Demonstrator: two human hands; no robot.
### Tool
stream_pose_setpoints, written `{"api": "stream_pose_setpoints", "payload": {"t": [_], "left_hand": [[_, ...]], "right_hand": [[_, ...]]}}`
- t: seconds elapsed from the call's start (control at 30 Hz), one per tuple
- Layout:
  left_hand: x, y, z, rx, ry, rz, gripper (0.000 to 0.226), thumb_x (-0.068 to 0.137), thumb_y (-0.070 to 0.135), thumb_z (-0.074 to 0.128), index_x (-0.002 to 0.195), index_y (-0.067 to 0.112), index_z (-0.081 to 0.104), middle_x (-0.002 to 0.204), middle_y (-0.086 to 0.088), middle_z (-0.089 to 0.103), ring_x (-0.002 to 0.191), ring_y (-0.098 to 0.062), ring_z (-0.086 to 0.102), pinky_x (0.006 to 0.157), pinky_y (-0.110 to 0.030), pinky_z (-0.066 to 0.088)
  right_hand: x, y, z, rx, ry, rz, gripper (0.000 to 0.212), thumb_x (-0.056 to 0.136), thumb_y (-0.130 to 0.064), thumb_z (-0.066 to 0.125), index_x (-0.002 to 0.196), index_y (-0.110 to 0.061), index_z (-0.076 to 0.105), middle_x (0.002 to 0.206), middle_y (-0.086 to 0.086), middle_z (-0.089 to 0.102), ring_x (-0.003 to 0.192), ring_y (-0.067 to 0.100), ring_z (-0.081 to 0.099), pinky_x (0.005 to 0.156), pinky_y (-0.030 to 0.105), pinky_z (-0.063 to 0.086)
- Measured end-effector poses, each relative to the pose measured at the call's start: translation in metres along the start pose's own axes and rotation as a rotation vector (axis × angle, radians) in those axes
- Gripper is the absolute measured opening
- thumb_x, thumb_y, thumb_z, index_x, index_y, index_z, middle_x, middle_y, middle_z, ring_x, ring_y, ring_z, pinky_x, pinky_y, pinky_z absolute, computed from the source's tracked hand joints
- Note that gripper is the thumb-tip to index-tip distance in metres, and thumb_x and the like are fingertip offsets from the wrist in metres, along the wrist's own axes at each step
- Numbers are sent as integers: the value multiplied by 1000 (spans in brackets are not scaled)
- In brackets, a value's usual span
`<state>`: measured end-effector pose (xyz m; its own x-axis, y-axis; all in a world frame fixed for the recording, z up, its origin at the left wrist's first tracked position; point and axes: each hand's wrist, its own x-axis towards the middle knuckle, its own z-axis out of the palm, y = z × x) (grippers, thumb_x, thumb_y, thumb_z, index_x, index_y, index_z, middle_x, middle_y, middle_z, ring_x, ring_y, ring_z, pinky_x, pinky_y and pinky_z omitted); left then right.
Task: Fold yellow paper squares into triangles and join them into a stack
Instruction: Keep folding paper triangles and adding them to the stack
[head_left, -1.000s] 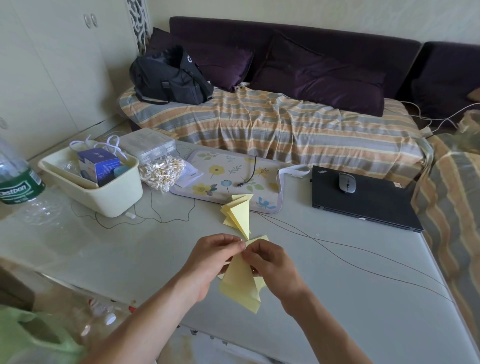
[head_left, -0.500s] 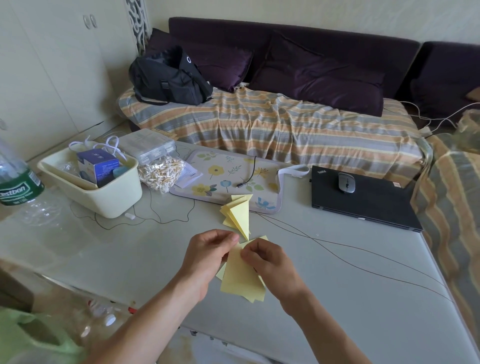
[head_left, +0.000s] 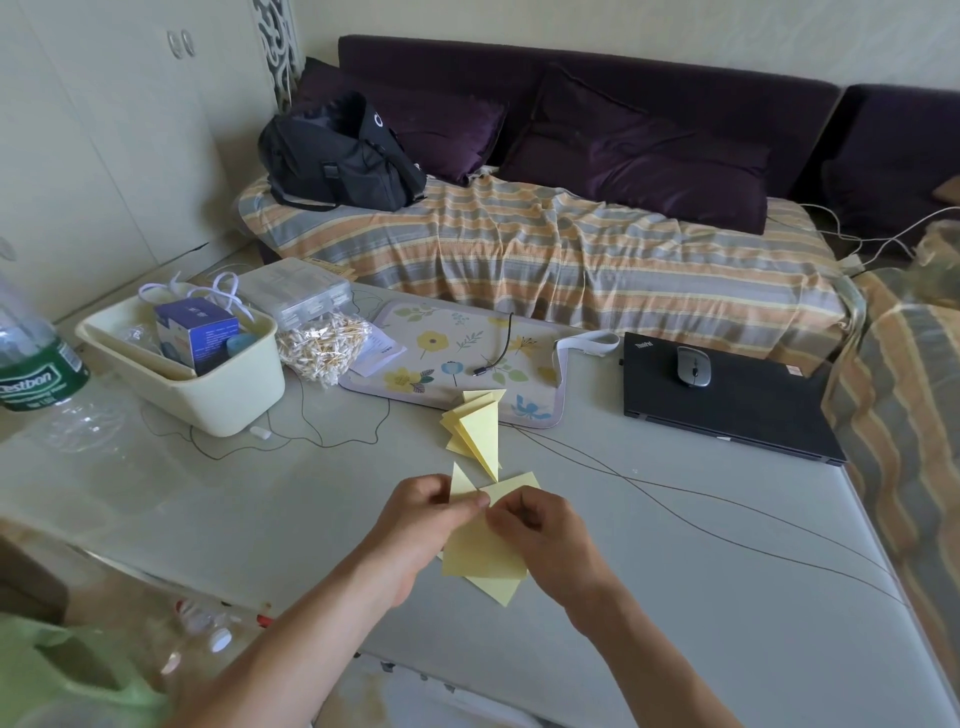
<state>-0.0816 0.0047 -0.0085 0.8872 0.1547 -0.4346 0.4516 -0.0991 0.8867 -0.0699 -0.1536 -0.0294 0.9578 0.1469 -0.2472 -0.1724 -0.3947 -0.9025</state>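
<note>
At the far left edge stands a clear bottle (head_left: 31, 364) with a green label, unmoved since the earlier frames. Right of it a cream plastic bin (head_left: 218, 400) holds a blue box (head_left: 195, 332), with a bag of small pale sticks (head_left: 324, 345) touching its right side. Next comes a floral mat (head_left: 447, 353), its near edge overlapped by the stack of folded triangles (head_left: 478, 431), which lies on the table (head_left: 701, 571) in the same place as before.

Just nearer the camera, the left hand (head_left: 415, 525) pinches the upper left part of the yellow paper (head_left: 480, 553) between thumb and fingertips. A second ago this paper hung lower and narrower between the hands; now it sits higher and flatter over the table, and a pointed flap shows above the left hand that was not visible half a second ago. The right hand (head_left: 545, 540) pinches the paper's upper right part, thumb tip almost meeting the left thumb. It appears to be more than one sheet, since a second corner shows beneath the lower edge, though the layers cannot be counted.

Further right, a closed black laptop (head_left: 737, 410) carries a grey mouse (head_left: 693, 366), both unchanged. Thin dark cables (head_left: 727, 525) cross the table towards the right edge.
</note>
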Motion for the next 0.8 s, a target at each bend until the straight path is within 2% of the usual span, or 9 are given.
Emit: {"api": "stream_pose_setpoints", "payload": {"t": [0.03,0.13,0.23,0.33,0.47,0.57,0.63,0.73,0.8], "left_hand": [[0,1,0,-3,10,0,12,91,22,76,93,10,76,91,-8,79,91,-33,74,87,-44,58],[1,2,-2,-33,63,-4,13,93,22,73,91,9,76,94,-12,78,83,-27,70,78,-34,53],[2,4,-4,-48,127,-19,16,94,23,71,93,8,74,97,-13,77,91,-31,71,87,-39,56],[3,5,-5,-80,144,-36,11,95,20,70,95,9,73,96,-11,77,96,-31,71,92,-43,57],[3,4,-5,-108,146,-62,3,93,13,72,93,10,72,88,-8,75,78,-20,69,79,-32,59],[3,4,-6,-92,148,-83,4,93,9,70,90,10,71,80,-4,71,66,-15,63,60,-21,53],[3,2,-7,-61,148,-92,4,92,8,70,89,10,72,80,-4,71,64,-15,61,53,-18,48],[5,0,-10,52,134,-81,2,87,11,73,88,11,75,89,-5,75,74,-18,66,61,-20,48],[4,0,-12,164,67,-95,2,84,14,76,86,14,76,88,-2,74,73,-16,65,63,-21,45]], "right_hand": [[0,0,0,3,-6,5,18,95,-31,64,81,-20,69,83,1,69,69,9,53,64,23,40],[-1,0,0,-9,-39,40,19,95,-30,62,82,-18,70,73,-6,66,64,7,52,63,22,41],[0,0,-1,5,-62,77,19,97,-25,58,86,-14,70,72,3,71,61,9,55,67,25,45],[2,2,-2,80,3,121,18,98,-24,59,90,-12,70,70,5,71,62,12,55,67,28,46],[6,5,-5,202,105,148,18,96,-24,66,87,-10,72,64,3,67,63,17,53,66,29,45],[7,7,-6,258,146,141,17,95,-20,67,86,-7,70,69,4,67,64,17,54,66,29,47],[8,8,-5,256,150,125,16,94,-19,67,86,-6,67,72,3,66,65,16,55,67,29,48],[10,10,-5,216,154,114,16,93,-21,69,84,-8,66,74,2,66,64,15,53,66,29,47],[10,10,-5,224,177,122,16,92,-23,70,83,-10,68,77,4,67,67,17,55,67,31,47]]}}
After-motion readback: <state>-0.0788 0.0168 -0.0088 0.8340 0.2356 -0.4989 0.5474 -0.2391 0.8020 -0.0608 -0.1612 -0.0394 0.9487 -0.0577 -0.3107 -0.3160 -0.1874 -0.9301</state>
